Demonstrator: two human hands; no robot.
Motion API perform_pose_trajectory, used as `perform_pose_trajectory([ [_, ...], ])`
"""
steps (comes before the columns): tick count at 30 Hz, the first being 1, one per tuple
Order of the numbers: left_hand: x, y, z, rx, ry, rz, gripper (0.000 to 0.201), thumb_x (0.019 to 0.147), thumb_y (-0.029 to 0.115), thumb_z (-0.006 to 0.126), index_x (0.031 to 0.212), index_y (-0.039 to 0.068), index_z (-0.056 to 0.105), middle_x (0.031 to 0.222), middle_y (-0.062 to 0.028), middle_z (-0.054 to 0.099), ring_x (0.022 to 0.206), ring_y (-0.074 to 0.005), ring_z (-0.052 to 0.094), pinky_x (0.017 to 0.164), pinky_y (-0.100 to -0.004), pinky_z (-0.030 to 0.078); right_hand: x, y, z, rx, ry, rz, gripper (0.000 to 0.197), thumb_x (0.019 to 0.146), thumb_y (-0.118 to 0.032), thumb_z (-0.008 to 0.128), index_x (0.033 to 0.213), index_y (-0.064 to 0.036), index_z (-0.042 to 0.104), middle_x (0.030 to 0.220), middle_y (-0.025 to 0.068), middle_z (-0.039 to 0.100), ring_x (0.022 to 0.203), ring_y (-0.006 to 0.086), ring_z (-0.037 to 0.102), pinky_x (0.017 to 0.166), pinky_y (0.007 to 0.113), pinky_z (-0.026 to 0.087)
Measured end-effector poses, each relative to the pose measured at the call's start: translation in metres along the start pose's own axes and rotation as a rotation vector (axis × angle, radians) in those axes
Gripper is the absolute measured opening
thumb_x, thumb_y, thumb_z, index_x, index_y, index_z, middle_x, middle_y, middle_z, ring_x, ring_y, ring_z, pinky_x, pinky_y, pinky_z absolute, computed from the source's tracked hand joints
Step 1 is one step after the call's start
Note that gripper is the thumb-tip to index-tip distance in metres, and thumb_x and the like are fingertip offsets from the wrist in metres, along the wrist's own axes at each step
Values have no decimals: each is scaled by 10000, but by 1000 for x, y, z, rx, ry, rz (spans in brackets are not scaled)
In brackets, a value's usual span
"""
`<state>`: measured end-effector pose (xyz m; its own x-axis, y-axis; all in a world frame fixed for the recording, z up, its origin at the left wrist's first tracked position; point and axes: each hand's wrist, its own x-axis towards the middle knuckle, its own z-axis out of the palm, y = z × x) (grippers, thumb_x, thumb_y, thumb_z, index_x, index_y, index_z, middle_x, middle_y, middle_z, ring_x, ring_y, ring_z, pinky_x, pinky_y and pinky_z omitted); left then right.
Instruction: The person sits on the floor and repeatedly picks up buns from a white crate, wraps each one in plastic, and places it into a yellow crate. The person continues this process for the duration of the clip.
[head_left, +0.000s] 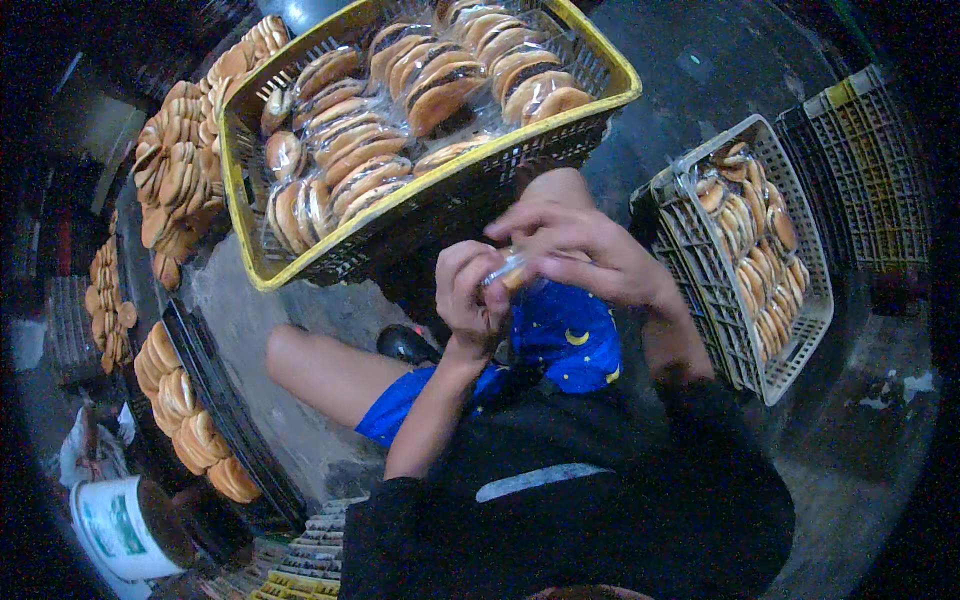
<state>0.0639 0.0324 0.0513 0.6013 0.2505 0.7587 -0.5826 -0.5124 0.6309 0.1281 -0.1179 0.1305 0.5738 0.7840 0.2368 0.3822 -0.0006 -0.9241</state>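
Note:
Over my lap, my left hand point(465, 295) and my right hand point(605, 255) meet at a small plastic-wrapped bun point(513, 272). The left fingers curl around its near-left side. From the right, my other hand pinches the plastic, its fingers bent over the top; the wrap shines, and most of the bun is hidden by the fingers. Just beyond my hands stands a yellow-rimmed crate point(432, 187), tilted in view, holding rows of round filled buns point(437, 85) in see-through plastic.
At the right a grey crate point(815, 300) holds more wrapped buns, beside stacked crates point(865, 170). Piles of unwrapped buns point(180, 185) lie at the left. Nearer, a dark tray point(235, 400) borders further buns point(190, 415), with a white bucket point(115, 525) at lower left.

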Motion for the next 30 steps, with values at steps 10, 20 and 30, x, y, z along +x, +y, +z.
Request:
perform_pose_trajectory([
  [10,-2,-2,-9,3,11,-362,323,878,288,409,827,-2,542,824,-153,548,717,-257,545,650,-334,441,39,75,38,626,228,607,365,816,-289,501,991,27,553,891,115,600,853,180,554,761,292,427],
  [20,146,-131,45,120,178,55,309,848,312,470,872,12,541,801,-140,528,794,-303,494,728,-351,392,15,66,-4,426,446,659,453,842,-336,502,1107,27,444,989,108,568,842,150,571,716,254,457],
  [30,151,-193,87,676,-459,55,498,616,285,687,1036,86,510,915,-132,533,907,-310,493,775,-397,412,-72,80,-21,710,609,573,440,879,-342,408,1105,35,424,1010,177,548,861,205,579,732,279,472],
])
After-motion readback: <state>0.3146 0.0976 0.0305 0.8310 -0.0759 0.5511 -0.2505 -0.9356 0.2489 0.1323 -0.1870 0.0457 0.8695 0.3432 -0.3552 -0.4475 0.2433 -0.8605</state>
